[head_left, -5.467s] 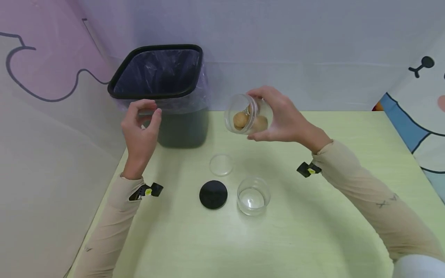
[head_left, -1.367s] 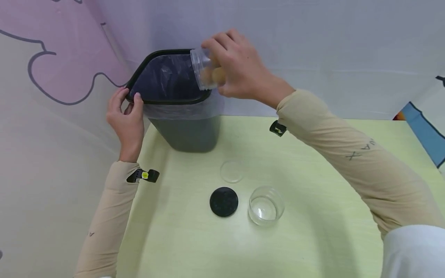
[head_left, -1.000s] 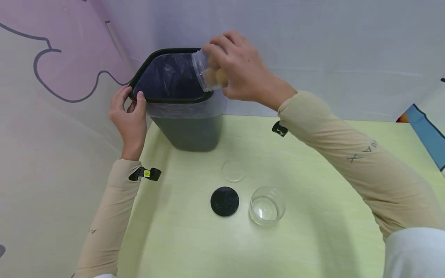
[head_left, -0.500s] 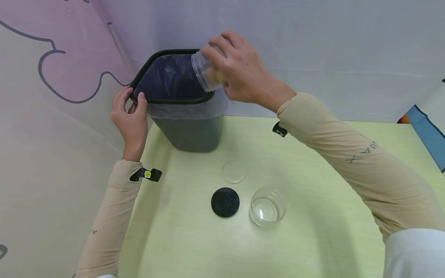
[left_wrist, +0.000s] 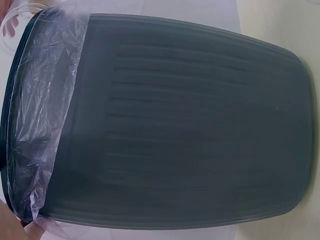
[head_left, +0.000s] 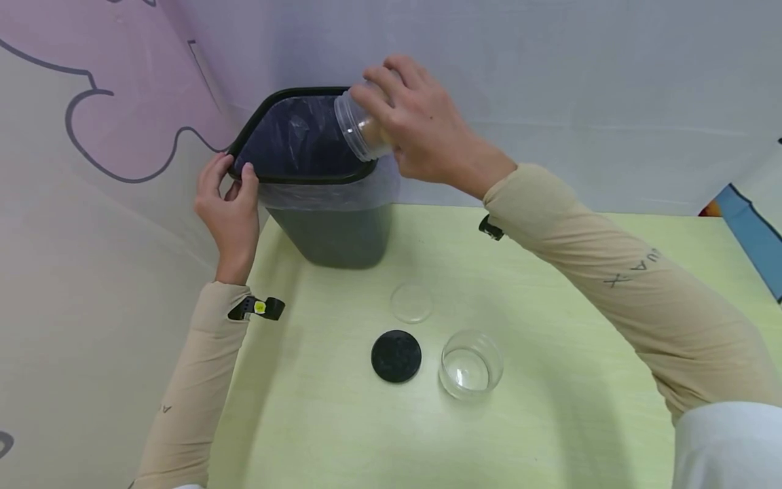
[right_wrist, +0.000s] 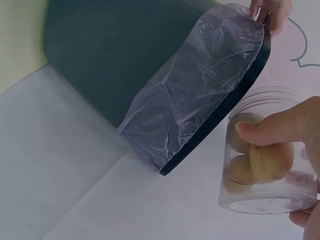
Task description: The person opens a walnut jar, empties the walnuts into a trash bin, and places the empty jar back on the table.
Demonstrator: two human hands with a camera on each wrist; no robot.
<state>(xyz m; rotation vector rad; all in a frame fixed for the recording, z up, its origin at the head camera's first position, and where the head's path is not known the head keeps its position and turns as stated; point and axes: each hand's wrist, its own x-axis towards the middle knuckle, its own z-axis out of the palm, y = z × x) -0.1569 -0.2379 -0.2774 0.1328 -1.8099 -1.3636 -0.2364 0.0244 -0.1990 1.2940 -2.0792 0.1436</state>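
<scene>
My right hand (head_left: 427, 125) grips a clear plastic jar (head_left: 354, 125) on its side, its threaded mouth over the right end of the trash bin's opening. In the right wrist view, several round, tan, walnut-like balls (right_wrist: 271, 161) lie inside the jar, with the thumb across its side. My left hand (head_left: 227, 217) pinches the near-left corner of the trash bin (head_left: 332, 234) between thumb and fingers. The bin is dark grey with a black rim (head_left: 299, 180). A translucent purple liner (left_wrist: 45, 100) folds down over its outside.
On the pale green table (head_left: 342, 428) stands an open clear container (head_left: 469, 367). Beside it lie a black round lid (head_left: 396, 356) and a clear disc (head_left: 411, 303). A light curtain (head_left: 580, 102) hangs behind the table.
Since the oldest frame, my right hand has carried the jar left and up to the bin's mouth, and my left hand has taken hold of the rim. In the last second both hands barely move.
</scene>
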